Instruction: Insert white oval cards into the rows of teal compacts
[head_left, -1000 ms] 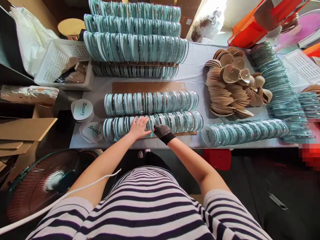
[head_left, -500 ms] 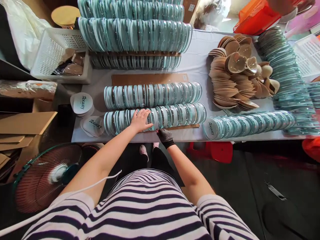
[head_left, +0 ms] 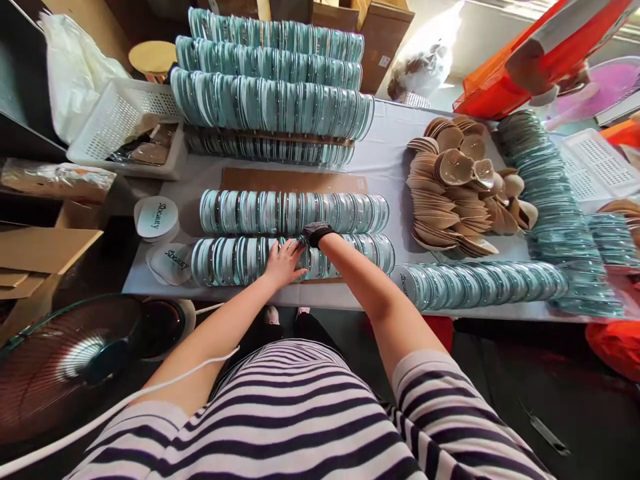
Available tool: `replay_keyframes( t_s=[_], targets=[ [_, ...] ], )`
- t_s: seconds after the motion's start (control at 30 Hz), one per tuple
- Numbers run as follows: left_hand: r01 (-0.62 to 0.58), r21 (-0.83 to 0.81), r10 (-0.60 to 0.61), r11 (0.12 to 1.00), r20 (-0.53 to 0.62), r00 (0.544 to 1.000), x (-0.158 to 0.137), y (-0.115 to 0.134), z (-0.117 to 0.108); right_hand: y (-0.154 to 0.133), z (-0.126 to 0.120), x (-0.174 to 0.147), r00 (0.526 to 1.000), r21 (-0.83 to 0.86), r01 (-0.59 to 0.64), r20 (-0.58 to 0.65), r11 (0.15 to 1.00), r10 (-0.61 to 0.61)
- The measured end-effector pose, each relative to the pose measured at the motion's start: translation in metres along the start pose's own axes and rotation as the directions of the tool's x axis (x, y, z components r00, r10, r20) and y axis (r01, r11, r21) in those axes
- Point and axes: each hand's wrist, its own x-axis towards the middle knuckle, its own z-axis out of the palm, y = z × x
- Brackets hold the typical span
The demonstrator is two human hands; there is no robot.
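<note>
In front of me lies the nearer row of round, clear-and-teal plastic packs (head_left: 227,261), stood on edge and pressed together. My bare left hand (head_left: 285,262) rests on the middle of this row with its fingers spread. Just to its right, my right hand (head_left: 317,233), in a dark dotted glove, reaches over the top of the same row; its fingertips are partly hidden. Behind it runs a second, similar row of packs (head_left: 250,211). Beside the left ends of these rows lie flat round stacks, an upper one (head_left: 158,217) and a lower one (head_left: 170,263), both printed "beauty".
Taller rows of packs (head_left: 280,103) stand at the back. Beige cup-shaped pads (head_left: 435,193) are heaped at the right, with another row of packs (head_left: 490,285) before them. A white basket (head_left: 120,110) and a fan (head_left: 70,363) are at the left. Another person's arm (head_left: 530,63) shows at the upper right.
My right hand has moved from the near side of the front row up onto its top, beside my left hand. My left hand stays on the row. The camera view has shifted.
</note>
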Motion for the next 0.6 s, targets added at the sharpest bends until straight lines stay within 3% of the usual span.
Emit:
replay_keyframes(
  t_s=[0.1,0.2,0.37,0.5,0.6],
  targets=[
    [0.008,0.005,-0.008,1.000,0.015,1.000,0.000,-0.001,0.000,0.003,0.001,-0.005,0.999,-0.019,0.048,0.021,0.999,-0.048],
    [0.028,-0.013,-0.028,1.000,0.029,0.999,0.000,0.000,-0.003,0.010,0.019,-0.031,0.993,0.003,0.103,-0.061,0.995,-0.102],
    [0.026,-0.045,-0.025,0.999,0.044,0.999,-0.002,0.002,-0.007,0.005,0.092,-0.094,0.976,0.214,-0.044,-0.198,0.976,0.087],
    [0.034,-0.046,-0.032,0.998,0.055,0.998,-0.002,0.003,-0.008,-0.015,0.145,-0.116,0.989,0.261,-0.042,-0.123,0.964,0.077],
    [0.043,-0.039,-0.041,0.998,0.066,0.997,-0.002,0.003,-0.009,-0.028,0.164,-0.114,0.995,0.242,-0.076,-0.048,0.967,0.090]
  ],
)
